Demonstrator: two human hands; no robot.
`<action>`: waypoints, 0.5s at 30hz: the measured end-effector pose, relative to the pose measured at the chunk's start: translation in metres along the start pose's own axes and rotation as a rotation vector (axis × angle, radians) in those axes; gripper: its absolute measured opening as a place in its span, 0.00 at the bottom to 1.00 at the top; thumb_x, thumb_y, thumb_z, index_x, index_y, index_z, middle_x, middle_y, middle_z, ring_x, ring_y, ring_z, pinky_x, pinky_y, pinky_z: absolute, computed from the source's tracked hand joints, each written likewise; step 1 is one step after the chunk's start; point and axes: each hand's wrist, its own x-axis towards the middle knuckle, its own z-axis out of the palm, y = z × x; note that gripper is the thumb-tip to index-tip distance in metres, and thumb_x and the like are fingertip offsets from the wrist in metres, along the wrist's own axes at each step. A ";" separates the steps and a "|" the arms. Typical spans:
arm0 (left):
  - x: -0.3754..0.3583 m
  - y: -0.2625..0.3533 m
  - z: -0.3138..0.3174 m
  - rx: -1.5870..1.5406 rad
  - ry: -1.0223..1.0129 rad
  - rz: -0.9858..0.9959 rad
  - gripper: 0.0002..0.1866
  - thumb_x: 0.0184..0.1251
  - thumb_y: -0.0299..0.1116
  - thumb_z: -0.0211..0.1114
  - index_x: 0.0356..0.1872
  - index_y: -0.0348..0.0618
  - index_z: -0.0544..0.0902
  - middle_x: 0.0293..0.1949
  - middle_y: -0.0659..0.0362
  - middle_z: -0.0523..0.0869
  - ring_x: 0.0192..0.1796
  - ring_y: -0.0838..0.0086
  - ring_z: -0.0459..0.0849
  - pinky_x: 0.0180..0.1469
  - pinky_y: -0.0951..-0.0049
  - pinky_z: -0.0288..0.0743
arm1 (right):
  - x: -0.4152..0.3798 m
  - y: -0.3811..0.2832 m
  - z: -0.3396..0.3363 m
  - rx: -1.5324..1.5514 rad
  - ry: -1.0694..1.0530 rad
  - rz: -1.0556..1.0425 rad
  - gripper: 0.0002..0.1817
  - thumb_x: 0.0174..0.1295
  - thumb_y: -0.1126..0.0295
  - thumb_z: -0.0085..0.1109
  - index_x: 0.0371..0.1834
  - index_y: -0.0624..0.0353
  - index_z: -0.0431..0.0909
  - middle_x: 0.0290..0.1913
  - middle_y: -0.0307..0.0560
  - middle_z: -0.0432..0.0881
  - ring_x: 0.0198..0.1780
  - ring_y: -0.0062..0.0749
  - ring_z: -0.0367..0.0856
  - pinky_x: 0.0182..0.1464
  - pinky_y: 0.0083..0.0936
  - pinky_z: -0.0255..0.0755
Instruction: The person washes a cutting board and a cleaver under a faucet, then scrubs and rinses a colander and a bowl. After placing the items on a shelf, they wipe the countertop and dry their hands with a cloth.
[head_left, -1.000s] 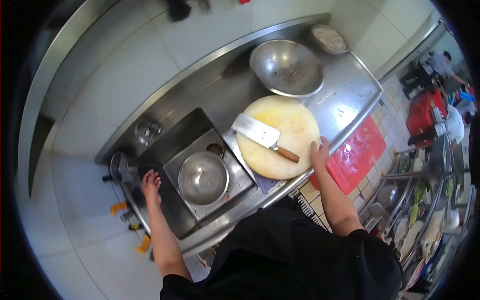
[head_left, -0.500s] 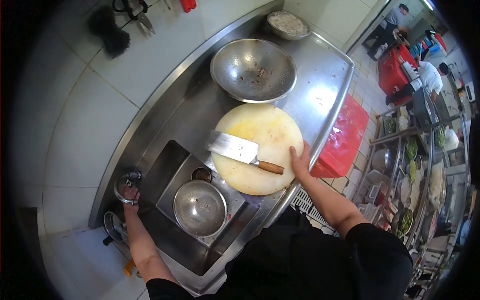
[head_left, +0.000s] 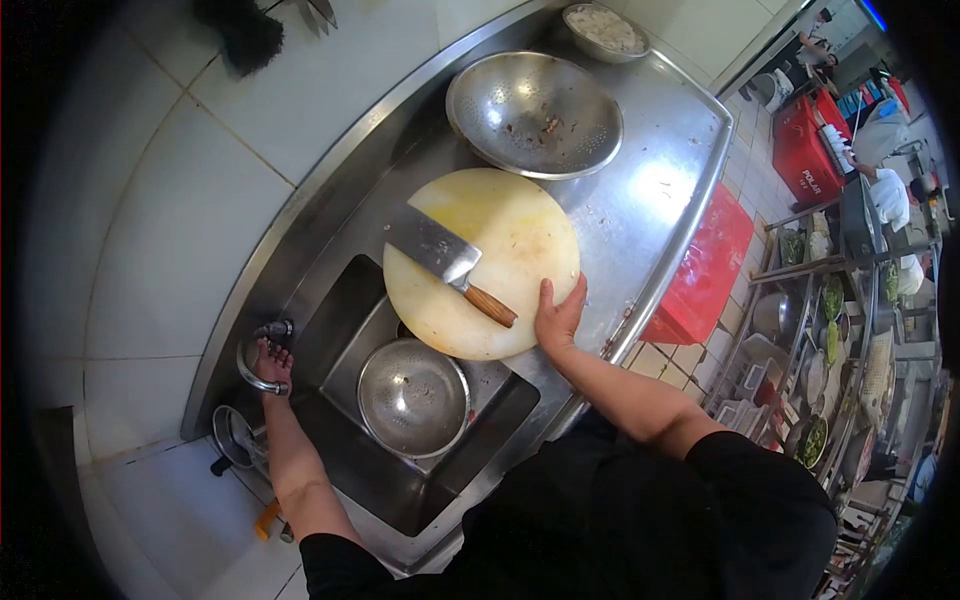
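Observation:
A thick round cutting board [head_left: 530,230] lies on the steel counter, overlapping the sink's edge. On top of it rests a cleaver [head_left: 435,245] with a wooden handle. My right hand [head_left: 562,318] grips the board's near right rim, thumb on the top and fingers along the side. My left hand [head_left: 275,366] is at the curved faucet [head_left: 262,384], palm turned up and fingers loosely apart, partly behind the spout. A perforated steel bowl [head_left: 412,398] sits in the sink [head_left: 330,440]. The board partly hides a small round item beside that bowl.
Behind the board stands a large colander [head_left: 535,115] with brown scraps. A bowl of pale food [head_left: 605,33] is at the far corner. A red bin [head_left: 700,270] stands beyond the counter edge. Shelves of vegetables [head_left: 825,340] and other people are at right.
The cutting board has slid left toward the sink with my right hand on its rim, and the cleaver has turned with it. My left hand's fingers have come up beside the faucet.

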 end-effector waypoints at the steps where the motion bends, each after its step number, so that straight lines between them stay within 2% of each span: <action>1: -0.001 0.001 0.002 -0.008 0.039 -0.029 0.21 0.58 0.57 0.66 0.37 0.52 0.75 0.30 0.64 0.74 0.34 0.74 0.75 0.41 0.71 0.72 | -0.002 -0.002 0.006 0.000 -0.005 0.005 0.35 0.61 0.65 0.59 0.65 0.68 0.53 0.57 0.67 0.65 0.60 0.56 0.63 0.63 0.43 0.56; 2: -0.001 0.002 0.004 -0.004 0.044 -0.031 0.21 0.58 0.57 0.66 0.37 0.52 0.75 0.30 0.64 0.74 0.34 0.74 0.75 0.41 0.71 0.72 | -0.003 -0.005 0.012 -0.002 -0.015 -0.004 0.35 0.61 0.64 0.59 0.65 0.68 0.53 0.57 0.67 0.64 0.59 0.57 0.63 0.63 0.44 0.56; 5: -0.007 0.010 0.028 0.074 0.233 -0.090 0.15 0.60 0.54 0.62 0.33 0.55 0.76 0.25 0.68 0.73 0.22 0.81 0.68 0.22 0.80 0.64 | -0.007 -0.019 0.026 -0.008 -0.030 0.003 0.36 0.60 0.64 0.59 0.66 0.69 0.51 0.56 0.67 0.64 0.58 0.58 0.62 0.63 0.46 0.56; 6: -0.004 0.011 0.037 0.074 0.233 -0.091 0.15 0.60 0.54 0.62 0.33 0.55 0.76 0.25 0.68 0.73 0.22 0.81 0.68 0.22 0.80 0.64 | -0.009 -0.020 0.032 -0.007 -0.020 -0.001 0.36 0.60 0.64 0.59 0.65 0.69 0.51 0.56 0.67 0.64 0.58 0.58 0.62 0.62 0.46 0.56; 8: 0.001 0.014 0.051 0.039 0.499 -0.163 0.14 0.60 0.53 0.60 0.27 0.56 0.75 0.18 0.69 0.70 0.15 0.82 0.63 0.16 0.81 0.58 | -0.009 -0.023 0.042 -0.019 -0.004 -0.012 0.36 0.60 0.64 0.60 0.65 0.69 0.51 0.56 0.67 0.64 0.58 0.58 0.62 0.62 0.46 0.55; 9: 0.007 0.011 0.054 0.037 0.512 -0.165 0.14 0.60 0.53 0.60 0.27 0.56 0.75 0.18 0.69 0.70 0.15 0.82 0.63 0.16 0.81 0.58 | -0.007 -0.024 0.044 -0.020 -0.018 -0.012 0.36 0.60 0.64 0.60 0.65 0.69 0.51 0.56 0.67 0.64 0.58 0.58 0.62 0.62 0.46 0.55; 11: 0.017 -0.002 0.050 -0.263 0.442 -0.054 0.16 0.61 0.56 0.59 0.27 0.56 0.75 0.17 0.67 0.70 0.15 0.82 0.65 0.16 0.82 0.60 | -0.007 -0.029 0.049 0.012 -0.050 -0.025 0.37 0.60 0.64 0.60 0.66 0.69 0.51 0.56 0.68 0.64 0.58 0.58 0.62 0.62 0.45 0.55; 13: 0.006 -0.018 0.049 -0.365 0.247 -0.006 0.18 0.63 0.56 0.59 0.27 0.53 0.75 0.19 0.65 0.73 0.19 0.81 0.69 0.20 0.82 0.66 | -0.008 -0.035 0.055 0.017 -0.056 -0.024 0.37 0.59 0.64 0.60 0.65 0.69 0.51 0.57 0.68 0.64 0.59 0.58 0.62 0.63 0.45 0.56; 15: -0.031 -0.023 0.082 -0.649 0.293 -0.162 0.21 0.64 0.55 0.60 0.30 0.46 0.76 0.20 0.64 0.75 0.21 0.80 0.72 0.24 0.79 0.70 | -0.006 -0.038 0.059 0.018 -0.065 -0.025 0.37 0.59 0.64 0.60 0.65 0.69 0.52 0.57 0.68 0.64 0.59 0.58 0.62 0.63 0.44 0.56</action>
